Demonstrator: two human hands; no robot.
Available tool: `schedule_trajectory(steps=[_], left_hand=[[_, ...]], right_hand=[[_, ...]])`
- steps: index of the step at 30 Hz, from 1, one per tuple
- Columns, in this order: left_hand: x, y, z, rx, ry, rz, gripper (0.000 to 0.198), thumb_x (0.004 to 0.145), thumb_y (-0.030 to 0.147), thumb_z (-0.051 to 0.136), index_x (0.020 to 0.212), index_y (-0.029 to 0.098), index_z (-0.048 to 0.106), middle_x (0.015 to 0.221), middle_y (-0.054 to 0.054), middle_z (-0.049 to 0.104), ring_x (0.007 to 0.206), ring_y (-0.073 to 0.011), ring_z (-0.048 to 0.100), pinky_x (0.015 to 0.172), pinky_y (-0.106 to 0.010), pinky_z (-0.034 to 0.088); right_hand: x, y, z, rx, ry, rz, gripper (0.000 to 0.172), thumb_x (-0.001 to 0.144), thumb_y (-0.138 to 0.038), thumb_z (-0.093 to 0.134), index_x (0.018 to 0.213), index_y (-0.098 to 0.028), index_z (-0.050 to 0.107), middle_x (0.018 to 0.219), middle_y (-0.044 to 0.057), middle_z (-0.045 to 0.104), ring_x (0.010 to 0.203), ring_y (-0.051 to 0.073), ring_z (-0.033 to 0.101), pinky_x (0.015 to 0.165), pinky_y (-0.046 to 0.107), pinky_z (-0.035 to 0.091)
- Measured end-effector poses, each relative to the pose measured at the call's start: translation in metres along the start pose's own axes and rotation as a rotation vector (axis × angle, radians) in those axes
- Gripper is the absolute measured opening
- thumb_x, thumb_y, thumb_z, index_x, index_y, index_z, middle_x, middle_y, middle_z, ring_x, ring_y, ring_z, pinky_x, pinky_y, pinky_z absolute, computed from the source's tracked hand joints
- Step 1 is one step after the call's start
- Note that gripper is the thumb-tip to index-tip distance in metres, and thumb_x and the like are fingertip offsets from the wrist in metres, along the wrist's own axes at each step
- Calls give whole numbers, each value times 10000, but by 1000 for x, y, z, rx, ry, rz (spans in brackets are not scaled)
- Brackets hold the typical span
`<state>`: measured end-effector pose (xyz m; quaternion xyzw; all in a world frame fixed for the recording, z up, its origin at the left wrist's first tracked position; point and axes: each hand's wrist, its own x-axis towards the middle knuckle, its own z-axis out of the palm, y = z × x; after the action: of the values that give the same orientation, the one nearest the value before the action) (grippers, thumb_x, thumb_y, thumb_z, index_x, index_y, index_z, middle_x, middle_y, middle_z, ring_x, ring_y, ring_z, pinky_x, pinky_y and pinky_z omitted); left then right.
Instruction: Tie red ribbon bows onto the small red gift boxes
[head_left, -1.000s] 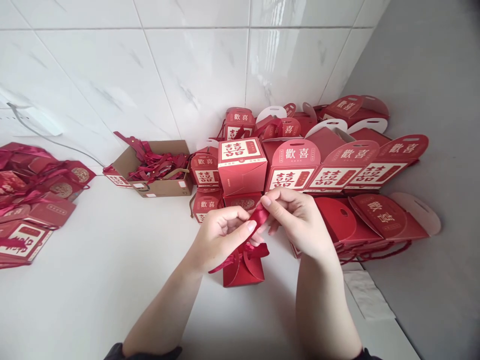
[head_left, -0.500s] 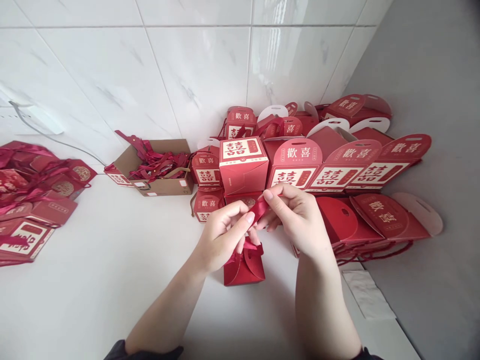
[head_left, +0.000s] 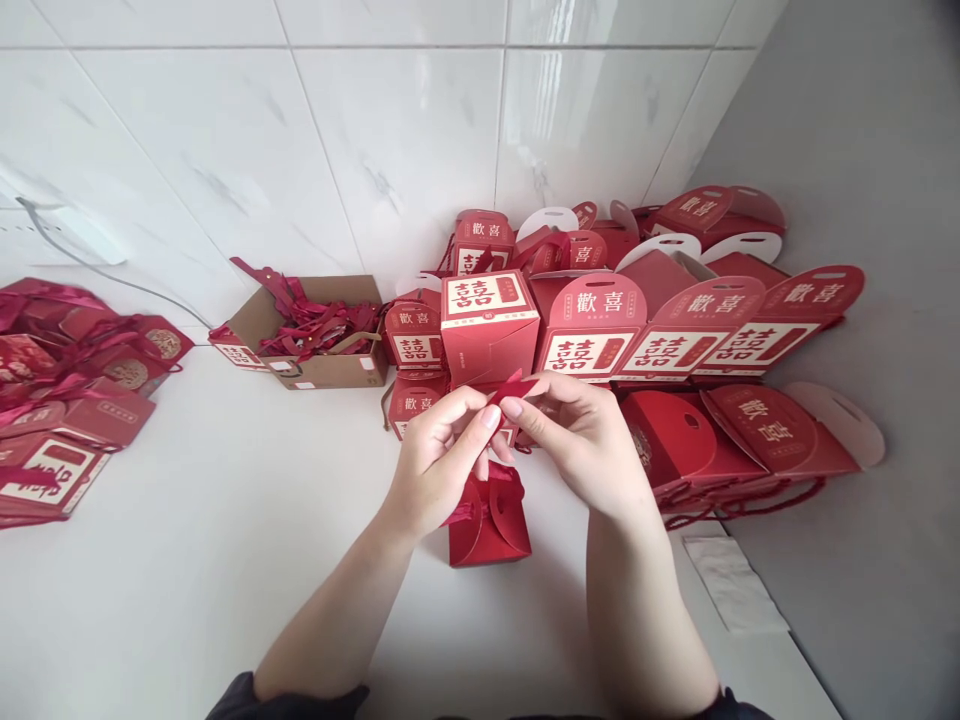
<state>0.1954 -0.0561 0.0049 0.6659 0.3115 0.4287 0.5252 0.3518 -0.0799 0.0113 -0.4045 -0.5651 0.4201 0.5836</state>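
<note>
Head view: a red ribbon (head_left: 512, 386) is pinched between the fingertips of the left hand (head_left: 439, 462) and right hand (head_left: 581, 440), just above a small red gift box (head_left: 489, 522) on the white table (head_left: 187, 560), before stacked red boxes (head_left: 592, 330).

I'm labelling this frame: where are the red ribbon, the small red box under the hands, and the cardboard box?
red ribbon (head_left: 512, 385): head view, strip above the fingertips.
small red box (head_left: 491, 530): head view, front flap.
cardboard box (head_left: 330, 372): head view, front wall.
</note>
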Motion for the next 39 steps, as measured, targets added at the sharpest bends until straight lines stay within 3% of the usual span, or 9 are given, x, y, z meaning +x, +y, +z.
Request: schedule_trajectory(steps=[3,6,11,15,19,22,27,33,39], left_hand=[[4,0,-9,-27,-114,-69,218,929,372,563,863,168,603,632,-5,685,511,-99,596,525,-205,476],[9,-1,-22,-43,-336,-119,229,895,364,613,837,154,683,672,-53,732,607,-148,679,595,-236,533],[18,-9,-35,50,-581,-25,155,783,312,733,806,167,783,848,-113,770,814,-251,734,771,-346,588],[26,-26,-33,141,-799,-28,155,743,277,756,883,219,787,916,-78,774,890,-242,729,868,-355,568],[29,-45,-32,188,-907,-84,252,686,282,796,930,224,763,969,-61,768,952,-239,714,908,-348,548],[23,-61,-34,132,-937,-124,374,644,260,819,1000,204,718,1003,-87,752,963,-246,706,875,-352,556],[4,-86,-38,-18,-774,-163,580,619,199,838,1138,180,578,1007,-115,714,980,-238,678,898,-402,529],[-2,-99,-33,18,-698,-66,344,621,289,848,891,156,681,1009,-134,703,971,-244,649,934,-411,503],[0,-100,-29,85,-729,38,239,727,365,779,893,193,769,981,-134,738,1055,-262,628,996,-412,470]], right_hand=[[-2,-2,2,-60,89,-27,200,864,-376,665,782,-198,624,764,11,638,662,132,583,613,263,502],[-10,-11,3,-40,212,-99,164,895,-341,630,798,-220,579,809,18,657,755,165,632,701,299,524],[-26,-27,1,-71,389,-252,95,900,-297,623,828,-259,574,813,12,670,782,187,662,695,316,529],[-34,-33,0,-119,407,-254,117,901,-340,617,831,-261,566,803,22,668,721,188,653,630,324,518],[-36,-37,-1,-170,395,-260,137,904,-358,608,826,-254,564,816,33,670,726,190,650,602,318,516],[-35,-38,-2,-178,408,-286,135,891,-314,631,798,-246,561,798,23,665,686,169,630,562,292,496],[-34,-36,-4,-177,400,-243,153,891,-356,635,800,-242,586,842,25,688,729,185,655,579,306,504],[-35,-37,-4,-182,372,-174,189,883,-433,634,844,-251,597,867,41,697,787,215,676,603,332,534],[-33,-36,5,-172,339,-231,164,891,-363,636,793,-243,584,822,31,691,749,203,675,630,337,535]])
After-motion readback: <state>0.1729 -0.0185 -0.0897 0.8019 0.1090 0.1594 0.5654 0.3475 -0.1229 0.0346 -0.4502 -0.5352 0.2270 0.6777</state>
